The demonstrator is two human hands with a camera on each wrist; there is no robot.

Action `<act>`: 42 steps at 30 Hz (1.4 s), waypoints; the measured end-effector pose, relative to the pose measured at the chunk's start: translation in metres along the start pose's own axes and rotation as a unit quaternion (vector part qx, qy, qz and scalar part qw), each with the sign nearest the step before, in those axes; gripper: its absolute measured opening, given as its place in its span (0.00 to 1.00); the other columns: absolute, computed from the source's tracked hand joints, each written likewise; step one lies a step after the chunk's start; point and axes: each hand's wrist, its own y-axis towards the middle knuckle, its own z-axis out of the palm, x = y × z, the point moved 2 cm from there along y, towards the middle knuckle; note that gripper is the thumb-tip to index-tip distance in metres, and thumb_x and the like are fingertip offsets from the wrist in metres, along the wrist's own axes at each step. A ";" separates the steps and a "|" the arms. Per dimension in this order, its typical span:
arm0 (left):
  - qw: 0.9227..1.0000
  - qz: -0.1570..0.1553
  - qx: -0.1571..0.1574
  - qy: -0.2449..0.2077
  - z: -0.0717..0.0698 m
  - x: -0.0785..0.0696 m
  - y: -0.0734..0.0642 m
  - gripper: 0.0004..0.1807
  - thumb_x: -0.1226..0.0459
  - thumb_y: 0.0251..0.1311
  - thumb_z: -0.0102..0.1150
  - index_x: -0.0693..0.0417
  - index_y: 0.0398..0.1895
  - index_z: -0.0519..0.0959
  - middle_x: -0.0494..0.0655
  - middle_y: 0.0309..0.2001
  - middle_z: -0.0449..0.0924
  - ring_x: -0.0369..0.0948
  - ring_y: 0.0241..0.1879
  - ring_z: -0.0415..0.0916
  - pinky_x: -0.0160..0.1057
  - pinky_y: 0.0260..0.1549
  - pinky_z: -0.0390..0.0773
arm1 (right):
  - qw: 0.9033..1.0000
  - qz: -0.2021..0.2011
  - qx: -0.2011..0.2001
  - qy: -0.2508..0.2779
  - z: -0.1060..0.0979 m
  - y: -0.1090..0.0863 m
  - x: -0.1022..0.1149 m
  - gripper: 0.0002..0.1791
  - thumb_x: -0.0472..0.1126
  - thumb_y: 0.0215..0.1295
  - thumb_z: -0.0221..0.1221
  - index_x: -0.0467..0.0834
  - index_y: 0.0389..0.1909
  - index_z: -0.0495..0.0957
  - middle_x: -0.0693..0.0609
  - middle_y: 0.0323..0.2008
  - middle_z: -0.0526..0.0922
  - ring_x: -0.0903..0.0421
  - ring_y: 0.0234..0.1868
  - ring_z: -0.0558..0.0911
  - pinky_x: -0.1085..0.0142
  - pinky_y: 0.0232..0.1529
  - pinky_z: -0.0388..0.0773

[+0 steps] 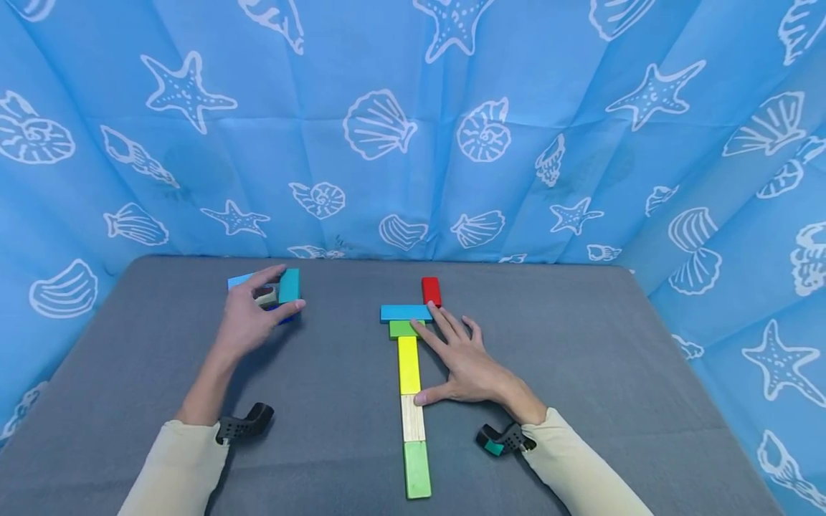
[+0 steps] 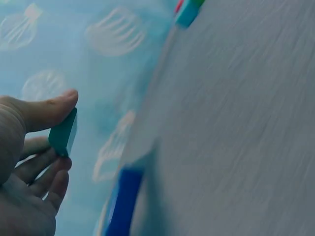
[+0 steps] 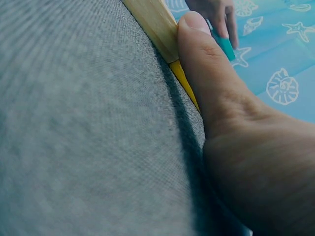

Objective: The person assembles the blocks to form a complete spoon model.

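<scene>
My left hand [image 1: 248,315] pinches a teal block [image 1: 290,285] between thumb and fingertips; the left wrist view shows the teal block [image 2: 64,132] raised above the table. Below that hand lie a dark blue block [image 2: 125,201] and a light blue block [image 1: 239,280], both partly covered. My right hand [image 1: 474,365] spreads over a T-shaped row of blocks. Its thumb touches the plain wooden block [image 1: 413,419], while other fingertips reach the green block [image 1: 400,330] and the right end of the blue block [image 1: 403,313]. A yellow block [image 1: 409,365] lies between wooden and green.
A light green block [image 1: 417,469] forms the near end of the row. Behind the blue crosspiece a red block [image 1: 431,290] lies at its right. A grey cloth covers the table [image 1: 581,344], with a blue shell-patterned curtain [image 1: 387,186] behind it.
</scene>
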 end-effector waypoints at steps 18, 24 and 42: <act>0.996 -0.049 0.068 -0.027 0.112 -0.042 0.037 0.39 0.58 0.57 0.76 0.60 0.70 0.72 0.62 0.61 0.76 0.57 0.59 0.75 0.54 0.59 0.75 | 1.000 0.010 0.010 -0.007 0.001 0.002 -0.001 0.66 0.74 0.49 0.68 0.53 0.82 0.46 0.44 0.82 0.35 0.40 0.80 0.42 0.33 0.69 0.36; 0.996 -0.044 0.079 -0.025 0.125 -0.046 0.041 0.38 0.60 0.56 0.76 0.61 0.69 0.72 0.62 0.61 0.77 0.56 0.58 0.76 0.53 0.58 0.76 | 1.000 0.013 0.011 -0.012 0.001 0.003 -0.001 0.66 0.75 0.49 0.68 0.53 0.82 0.45 0.44 0.82 0.35 0.39 0.80 0.42 0.33 0.69 0.37; 0.995 -0.054 0.081 -0.022 0.135 -0.044 0.040 0.38 0.60 0.56 0.76 0.59 0.70 0.72 0.61 0.63 0.75 0.55 0.61 0.75 0.53 0.61 0.75 | 1.000 0.012 0.008 -0.012 0.001 0.002 -0.001 0.66 0.74 0.49 0.68 0.53 0.82 0.46 0.44 0.82 0.34 0.40 0.80 0.42 0.33 0.70 0.36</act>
